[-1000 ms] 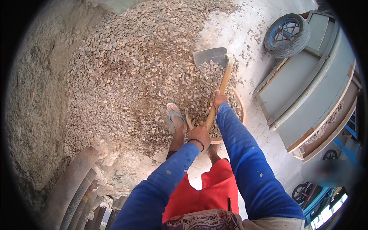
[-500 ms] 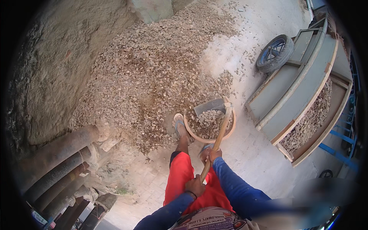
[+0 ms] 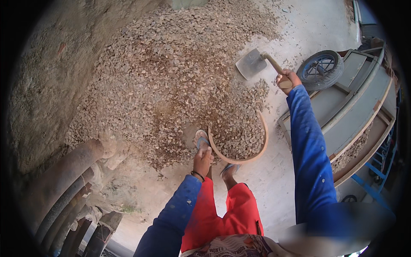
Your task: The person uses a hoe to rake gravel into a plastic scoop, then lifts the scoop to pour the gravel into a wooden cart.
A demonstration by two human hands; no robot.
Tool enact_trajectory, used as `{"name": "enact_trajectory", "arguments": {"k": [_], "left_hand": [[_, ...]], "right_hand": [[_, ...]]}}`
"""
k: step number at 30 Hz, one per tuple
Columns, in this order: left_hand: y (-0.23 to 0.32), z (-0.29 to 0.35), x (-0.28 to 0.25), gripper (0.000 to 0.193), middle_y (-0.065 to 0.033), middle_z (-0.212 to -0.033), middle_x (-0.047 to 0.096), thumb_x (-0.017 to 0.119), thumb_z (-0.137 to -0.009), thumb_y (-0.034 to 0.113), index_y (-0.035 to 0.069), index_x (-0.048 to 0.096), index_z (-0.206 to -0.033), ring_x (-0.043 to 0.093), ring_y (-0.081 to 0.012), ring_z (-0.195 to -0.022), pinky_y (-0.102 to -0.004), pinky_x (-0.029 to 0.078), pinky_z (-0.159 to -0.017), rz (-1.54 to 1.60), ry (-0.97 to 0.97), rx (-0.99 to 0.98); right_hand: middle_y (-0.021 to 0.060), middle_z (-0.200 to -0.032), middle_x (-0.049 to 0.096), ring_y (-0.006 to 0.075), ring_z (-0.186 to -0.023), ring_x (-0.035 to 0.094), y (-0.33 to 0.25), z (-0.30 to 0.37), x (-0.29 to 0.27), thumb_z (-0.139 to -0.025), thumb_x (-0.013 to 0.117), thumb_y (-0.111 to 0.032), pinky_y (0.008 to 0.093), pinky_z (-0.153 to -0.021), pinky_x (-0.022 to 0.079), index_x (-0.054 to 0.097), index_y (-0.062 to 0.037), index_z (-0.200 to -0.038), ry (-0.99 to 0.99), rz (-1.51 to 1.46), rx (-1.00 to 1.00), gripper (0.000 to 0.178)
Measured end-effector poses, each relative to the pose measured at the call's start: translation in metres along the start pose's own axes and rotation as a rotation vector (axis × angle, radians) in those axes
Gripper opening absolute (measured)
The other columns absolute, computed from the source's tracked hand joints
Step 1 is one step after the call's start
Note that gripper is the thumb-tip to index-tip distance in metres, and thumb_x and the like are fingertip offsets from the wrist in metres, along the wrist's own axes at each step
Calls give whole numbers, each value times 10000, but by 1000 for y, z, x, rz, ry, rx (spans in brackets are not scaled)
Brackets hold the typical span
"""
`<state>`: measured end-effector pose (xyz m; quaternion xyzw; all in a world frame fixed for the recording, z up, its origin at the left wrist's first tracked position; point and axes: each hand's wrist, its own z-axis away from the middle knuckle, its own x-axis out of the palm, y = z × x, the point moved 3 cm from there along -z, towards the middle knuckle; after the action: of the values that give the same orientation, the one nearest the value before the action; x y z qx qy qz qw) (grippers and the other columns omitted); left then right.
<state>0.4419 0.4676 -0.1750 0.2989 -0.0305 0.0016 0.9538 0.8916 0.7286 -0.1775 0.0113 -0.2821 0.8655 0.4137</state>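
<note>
Wooden handle [image 3: 272, 63] seems part-hidden by grip [image 3: 289, 81].

Colour record: tan-grey stone, blue sleeves, red shorts.
Gravel [image 3: 145, 85] mottled in tan, pinkish brown and grey, with darker reddish-brown patches; hoe blade [image 3: 251, 64] two-tone, dark grey by the socket and paler grey toward the edge; hoe handle [image 3: 272, 61] dull tan; curved rim [image 3: 266, 132] plain orange-tan. Sleeves [image 3: 309, 145] blue with scattered pale flecks; wristband [image 3: 198, 175] black; shorts [image 3: 244, 205] solid red; shirt [image 3: 239, 246] pale with dark purplish print; sandal straps grey-blue. Floor [image 3: 278, 171] whitish grey; wall [image 3: 47, 81] mottled grey-brown. Cart panels [image 3: 321, 110] grey, edged in tan; tyre [image 3: 335, 79] dark grey, wheel spokes blue; metal frame [image 3: 373, 193] bright blue.
</note>
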Motion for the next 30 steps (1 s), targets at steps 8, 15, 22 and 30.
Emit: {"name": "enact_trajectory", "arguments": {"k": [8,15,22,30], "left_hand": [[-196,-146,-141,433,-52,-654,594,566,-930,478,56,607,-1016,581,-187,-570,-337,463,-504,-419,257,-193],[-282,-251,-100,629,-315,-1208,597,440,-941,507,-29,607,-1224,563,-443,-1158,-487,440,-990,-388,214,-445],[-325,-353,17,510,-214,-1110,649,386,-998,407,1,582,-1236,616,-352,-989,-418,472,-871,-193,282,-349],[-331,-314,-6,332,-111,-916,643,492,-978,236,49,560,-1245,624,-251,-771,-381,492,-660,-511,340,-69]], "right_hand": [[249,-1145,520,343,-954,610,-28,-44,85,-1009,425,-231,501,-836,560,487,11,-1183,-304,27,-200,304],[197,-1132,586,289,-918,620,149,-114,-123,-1019,371,-470,447,-837,526,428,-54,-1362,337,507,-39,542],[184,-1260,592,308,-972,647,267,-169,-455,-855,605,-607,395,-763,543,537,41,-1329,585,1206,-85,806],[68,-954,606,196,-759,594,334,-186,-418,-818,671,-634,353,-634,521,597,-76,-1168,266,609,344,663]]}}
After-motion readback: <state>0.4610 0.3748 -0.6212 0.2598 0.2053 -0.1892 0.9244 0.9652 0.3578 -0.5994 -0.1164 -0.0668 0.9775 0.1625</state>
